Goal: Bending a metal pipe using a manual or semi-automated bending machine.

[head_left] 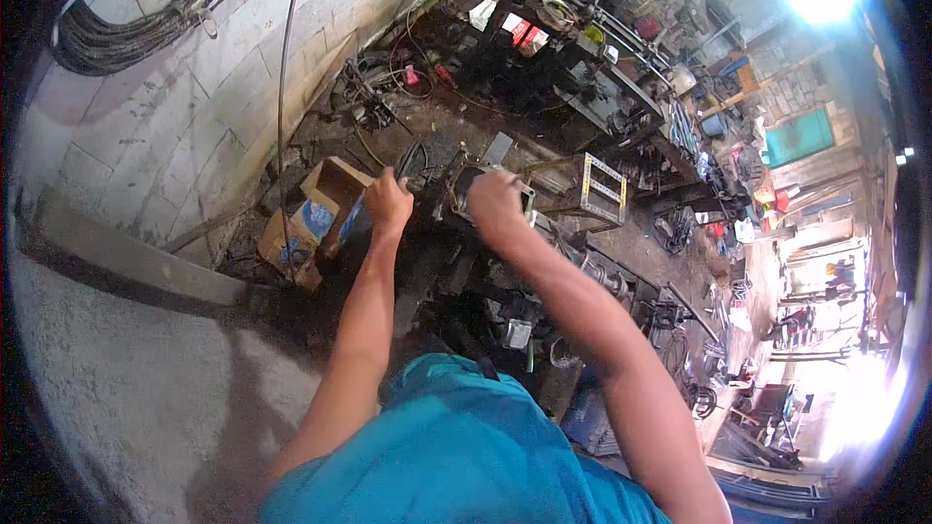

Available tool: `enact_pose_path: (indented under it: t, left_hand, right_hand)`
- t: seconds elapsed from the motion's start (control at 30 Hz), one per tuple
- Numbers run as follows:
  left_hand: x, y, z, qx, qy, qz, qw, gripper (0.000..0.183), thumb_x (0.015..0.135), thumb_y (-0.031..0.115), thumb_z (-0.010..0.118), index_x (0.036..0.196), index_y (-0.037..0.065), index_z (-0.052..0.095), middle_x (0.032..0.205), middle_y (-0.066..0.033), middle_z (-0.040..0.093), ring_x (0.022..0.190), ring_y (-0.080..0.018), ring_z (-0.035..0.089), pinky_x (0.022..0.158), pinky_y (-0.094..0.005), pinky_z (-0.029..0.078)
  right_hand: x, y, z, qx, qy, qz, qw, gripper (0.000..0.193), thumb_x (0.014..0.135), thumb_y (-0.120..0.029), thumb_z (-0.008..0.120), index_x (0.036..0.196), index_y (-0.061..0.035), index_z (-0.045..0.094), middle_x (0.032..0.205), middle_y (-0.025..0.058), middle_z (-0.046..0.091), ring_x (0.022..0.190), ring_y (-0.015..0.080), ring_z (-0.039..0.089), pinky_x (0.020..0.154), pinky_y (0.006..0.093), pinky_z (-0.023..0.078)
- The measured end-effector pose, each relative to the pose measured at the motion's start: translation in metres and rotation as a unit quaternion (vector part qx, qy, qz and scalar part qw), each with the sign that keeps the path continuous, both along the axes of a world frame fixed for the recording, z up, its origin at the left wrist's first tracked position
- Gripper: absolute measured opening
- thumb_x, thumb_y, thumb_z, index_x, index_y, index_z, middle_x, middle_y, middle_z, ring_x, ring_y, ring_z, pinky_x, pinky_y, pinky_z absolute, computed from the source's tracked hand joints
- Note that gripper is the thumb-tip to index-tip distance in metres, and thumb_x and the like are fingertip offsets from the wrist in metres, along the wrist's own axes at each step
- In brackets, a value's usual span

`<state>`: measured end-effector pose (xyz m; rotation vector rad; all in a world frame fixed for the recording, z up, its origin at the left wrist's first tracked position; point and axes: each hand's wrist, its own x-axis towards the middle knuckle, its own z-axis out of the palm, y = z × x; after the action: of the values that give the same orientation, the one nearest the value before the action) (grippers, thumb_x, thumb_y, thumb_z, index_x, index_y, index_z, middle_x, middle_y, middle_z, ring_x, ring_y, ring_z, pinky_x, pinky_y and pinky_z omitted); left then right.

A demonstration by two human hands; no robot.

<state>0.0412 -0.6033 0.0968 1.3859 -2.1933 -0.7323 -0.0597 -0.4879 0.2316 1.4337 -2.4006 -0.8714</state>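
My left hand [388, 202] is closed in a fist beside an open cardboard box [340, 184]; whatever it may grip is too small to tell. Dark looped cable [416, 157] lies just beyond its knuckles. To the right, my right hand [495, 200] is curled closed and slightly blurred, over a metal machine part with a squarish frame [527, 198]. Its fingers are mostly hidden, so anything inside them does not show. Both arms reach forward, with a gap between the hands.
A coil of black cable [126, 44] hangs on the block wall at left. A yellow-and-white rectangular frame stand [604, 189] stands right of my hands. Beyond is a cluttered workbench [621, 87] with tools and metal parts. A grey curved metal bar [116, 257] lies at left.
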Motion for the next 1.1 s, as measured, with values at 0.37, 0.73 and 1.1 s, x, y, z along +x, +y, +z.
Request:
enact_pose_path:
  t: [0.37,0.73,1.1]
  left_hand:
    - [0.059,0.051,-0.099,0.110,-0.052,0.116,0.986,0.036,0.093,0.021,0.051,0.123,0.000,0.048,0.109,-0.0209,0.060,0.096,-0.0383,0.059,0.077,-0.0464,0.049]
    - [0.127,0.156,-0.127,0.231,-0.023,0.210,0.950,0.030,0.092,0.022,0.050,0.116,0.004,0.054,0.108,-0.0145,0.062,0.100,-0.0336,0.059,0.082,-0.0469,0.047]
    - [0.034,0.459,-0.192,0.567,-0.016,0.158,0.809,0.047,0.086,0.039,0.052,0.117,0.003,0.055,0.102,-0.0178,0.063,0.078,-0.0337,0.062,0.067,-0.0465,0.052]
  right_hand:
    - [-0.071,0.171,0.028,-0.115,-0.223,-0.180,0.951,0.021,0.074,-0.021,0.060,0.081,-0.0047,0.069,0.087,0.0195,0.067,0.082,0.0362,0.065,0.073,0.0447,0.053]
    - [-0.044,0.498,-0.166,-0.356,-0.492,-0.449,0.655,0.031,0.085,-0.031,0.060,0.080,-0.0013,0.068,0.071,0.0112,0.065,0.069,0.0193,0.059,0.068,0.0341,0.046]
    - [-0.087,0.819,-0.221,-0.578,-0.523,-0.471,0.413,0.036,0.088,-0.030,0.058,0.059,-0.0093,0.053,0.049,-0.0027,0.042,0.042,0.0067,0.035,0.042,0.0240,0.024]
